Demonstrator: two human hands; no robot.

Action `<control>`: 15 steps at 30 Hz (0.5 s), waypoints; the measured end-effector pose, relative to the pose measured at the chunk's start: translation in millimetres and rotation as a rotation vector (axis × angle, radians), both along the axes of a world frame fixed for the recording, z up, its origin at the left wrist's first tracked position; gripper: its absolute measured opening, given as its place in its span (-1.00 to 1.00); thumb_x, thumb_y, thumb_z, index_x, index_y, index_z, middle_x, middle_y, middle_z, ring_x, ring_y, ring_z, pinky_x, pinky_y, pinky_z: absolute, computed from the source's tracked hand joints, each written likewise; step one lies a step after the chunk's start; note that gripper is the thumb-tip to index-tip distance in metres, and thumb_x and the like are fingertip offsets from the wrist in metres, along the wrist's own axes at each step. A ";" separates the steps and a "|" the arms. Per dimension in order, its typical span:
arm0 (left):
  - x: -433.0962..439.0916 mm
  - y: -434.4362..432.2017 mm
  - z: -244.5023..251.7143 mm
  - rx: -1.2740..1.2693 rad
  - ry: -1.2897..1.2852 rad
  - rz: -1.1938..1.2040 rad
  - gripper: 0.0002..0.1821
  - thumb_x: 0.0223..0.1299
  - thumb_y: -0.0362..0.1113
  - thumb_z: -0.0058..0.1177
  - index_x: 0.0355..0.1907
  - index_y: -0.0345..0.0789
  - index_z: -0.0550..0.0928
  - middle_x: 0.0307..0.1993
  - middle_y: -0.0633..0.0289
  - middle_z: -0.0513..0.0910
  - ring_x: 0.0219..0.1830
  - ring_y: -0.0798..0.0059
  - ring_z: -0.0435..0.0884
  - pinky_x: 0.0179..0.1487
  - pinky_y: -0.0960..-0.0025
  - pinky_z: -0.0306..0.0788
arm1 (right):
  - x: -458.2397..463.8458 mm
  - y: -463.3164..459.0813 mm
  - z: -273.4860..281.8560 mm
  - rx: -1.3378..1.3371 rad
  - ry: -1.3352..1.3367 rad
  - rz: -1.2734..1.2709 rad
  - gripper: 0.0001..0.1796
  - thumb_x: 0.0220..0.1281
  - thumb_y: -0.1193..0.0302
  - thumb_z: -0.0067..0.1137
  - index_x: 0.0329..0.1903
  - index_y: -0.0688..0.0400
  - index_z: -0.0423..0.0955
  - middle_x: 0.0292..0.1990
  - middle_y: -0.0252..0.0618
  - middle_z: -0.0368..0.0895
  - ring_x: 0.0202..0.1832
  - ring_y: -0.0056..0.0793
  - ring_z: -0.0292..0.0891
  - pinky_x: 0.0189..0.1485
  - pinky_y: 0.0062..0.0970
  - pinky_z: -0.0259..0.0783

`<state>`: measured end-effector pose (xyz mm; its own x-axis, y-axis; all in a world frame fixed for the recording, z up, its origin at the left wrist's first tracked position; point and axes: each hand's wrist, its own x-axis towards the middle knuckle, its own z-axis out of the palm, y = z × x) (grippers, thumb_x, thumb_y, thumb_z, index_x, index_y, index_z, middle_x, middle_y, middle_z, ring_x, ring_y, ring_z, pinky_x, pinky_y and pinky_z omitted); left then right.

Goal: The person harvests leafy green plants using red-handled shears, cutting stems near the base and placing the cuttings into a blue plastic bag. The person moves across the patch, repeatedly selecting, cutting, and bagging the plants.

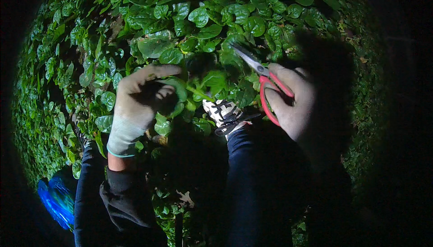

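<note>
My left hand (133,101), in a pale knit glove with a light green cuff edge, curls its fingers around a leafy green shoot (199,93). The shoot's thick stem points right, with its end near my shoe. Whether the stem is cut cannot be made out. In my gloved right hand (292,98) is a pair of scissors (248,59) with red handles. Their blades point up and left over the foliage, looking nearly together and slightly blurred. Broad, glossy leaves of low green plants (199,17), resembling Malabar spinach, lie beyond both hands.
A white shoe with black laces (223,113) stands among the plants below the stem, under a dark trouser leg (242,166). Another dark trouser leg (88,186) is at left. A shiny blue plastic bag (55,201) lies at lower left. Deep shadow hides the right side.
</note>
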<state>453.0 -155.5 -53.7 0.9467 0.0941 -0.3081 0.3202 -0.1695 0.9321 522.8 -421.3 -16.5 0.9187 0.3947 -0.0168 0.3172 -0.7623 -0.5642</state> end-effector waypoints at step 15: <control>64.3 -17.6 -32.4 0.520 -0.405 -0.340 -0.17 0.06 -0.62 0.10 0.44 -0.31 0.16 0.31 0.03 0.38 -0.05 0.35 0.64 0.05 0.34 0.49 | 28.4 20.0 14.0 -0.245 0.015 0.031 -0.77 0.15 0.41 0.21 -0.14 0.22 0.55 -0.33 -0.08 0.59 -0.32 -0.18 0.58 -0.24 -0.37 0.49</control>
